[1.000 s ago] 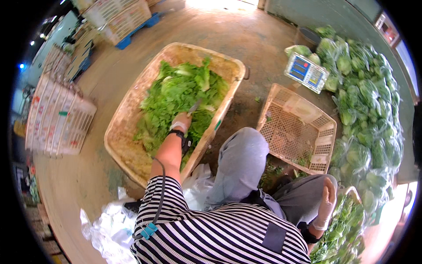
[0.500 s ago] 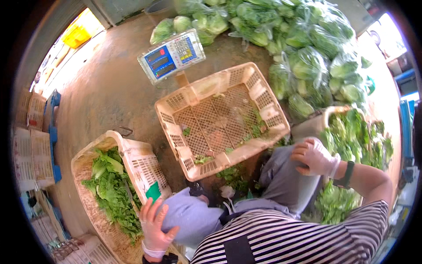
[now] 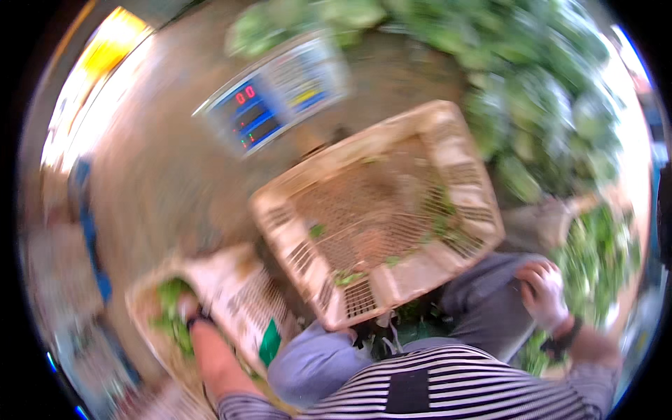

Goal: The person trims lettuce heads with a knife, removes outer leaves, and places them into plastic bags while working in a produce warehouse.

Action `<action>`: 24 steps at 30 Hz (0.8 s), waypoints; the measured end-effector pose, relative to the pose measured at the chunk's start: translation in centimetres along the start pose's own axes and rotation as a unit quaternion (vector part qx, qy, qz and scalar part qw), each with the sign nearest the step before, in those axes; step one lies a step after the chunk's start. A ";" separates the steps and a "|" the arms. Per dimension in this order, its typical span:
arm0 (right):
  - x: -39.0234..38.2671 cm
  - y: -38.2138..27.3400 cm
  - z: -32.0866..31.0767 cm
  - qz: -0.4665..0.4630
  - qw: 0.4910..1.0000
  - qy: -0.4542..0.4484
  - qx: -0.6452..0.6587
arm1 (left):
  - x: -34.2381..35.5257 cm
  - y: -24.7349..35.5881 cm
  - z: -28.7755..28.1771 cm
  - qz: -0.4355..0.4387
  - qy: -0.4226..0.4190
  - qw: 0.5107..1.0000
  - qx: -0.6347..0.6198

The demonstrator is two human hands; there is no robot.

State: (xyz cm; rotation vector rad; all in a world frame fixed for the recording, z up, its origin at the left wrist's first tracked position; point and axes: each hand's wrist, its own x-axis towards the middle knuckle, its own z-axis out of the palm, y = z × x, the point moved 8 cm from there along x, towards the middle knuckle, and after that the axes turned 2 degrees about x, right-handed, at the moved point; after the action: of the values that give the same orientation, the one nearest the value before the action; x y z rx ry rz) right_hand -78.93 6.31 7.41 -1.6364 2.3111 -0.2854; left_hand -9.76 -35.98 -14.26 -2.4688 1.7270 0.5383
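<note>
My left arm reaches down into the pale plastic crate of leafy greens at the left. My left hand [image 3: 187, 306] is among the loose lettuce leaves [image 3: 170, 299]; blur hides its fingers, so I cannot tell whether it grips any. My right hand [image 3: 546, 295], in a thin translucent glove, rests on my right knee with its fingers loosely bent and apart, and holds nothing. Before me a dirty beige plastic crate [image 3: 455, 154] sits tilted, with only leaf scraps on its slatted bottom. The left crate [image 3: 231, 280] has a green patch on its side.
A scale display [image 3: 255, 112] with lit red digits stands beyond the middle crate. Bagged green heads [image 3: 521, 105] are piled at the far right. Another container of leafy greens [image 3: 598, 259] is by my right knee. Cartons [image 3: 63, 259] line the left side.
My left hand has moved from beside my left knee forward into the left crate. My right hand stays on the right knee. The view has shifted and blurred, and the scale's digits changed.
</note>
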 end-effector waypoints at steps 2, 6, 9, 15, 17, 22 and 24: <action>0.5 0.7 0.0 -0.004 0.997 -0.063 0.042 | -2.3 3.2 -0.7 0.017 0.037 0.998 -0.041; -2.2 1.0 -1.6 0.002 0.988 -0.073 0.138 | -11.9 14.8 -6.1 0.075 0.103 0.977 -0.168; -5.6 -0.2 -2.6 0.061 0.979 -0.049 0.190 | -22.6 26.0 -9.3 0.135 0.052 0.928 -0.342; -17.4 -4.1 -2.1 0.302 0.933 -0.088 0.178 | -58.1 49.6 -10.9 0.225 -0.355 0.853 -0.310; -23.2 -7.1 -2.6 0.368 0.918 -0.056 0.139 | -68.2 53.2 -8.9 0.368 -0.490 0.720 -0.326; -33.2 -6.4 -8.0 0.575 0.741 0.016 0.346 | -83.3 56.7 -6.9 0.373 -0.663 0.642 -0.092; -38.5 -4.4 -8.4 0.663 0.587 0.070 0.460 | -83.6 58.7 -7.5 0.422 -0.596 0.681 -0.053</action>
State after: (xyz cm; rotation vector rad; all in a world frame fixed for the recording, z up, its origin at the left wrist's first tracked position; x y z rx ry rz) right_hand -66.02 41.09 21.44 0.7059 2.0979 -0.9544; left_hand -87.49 15.67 28.04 -0.5682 1.8838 1.7636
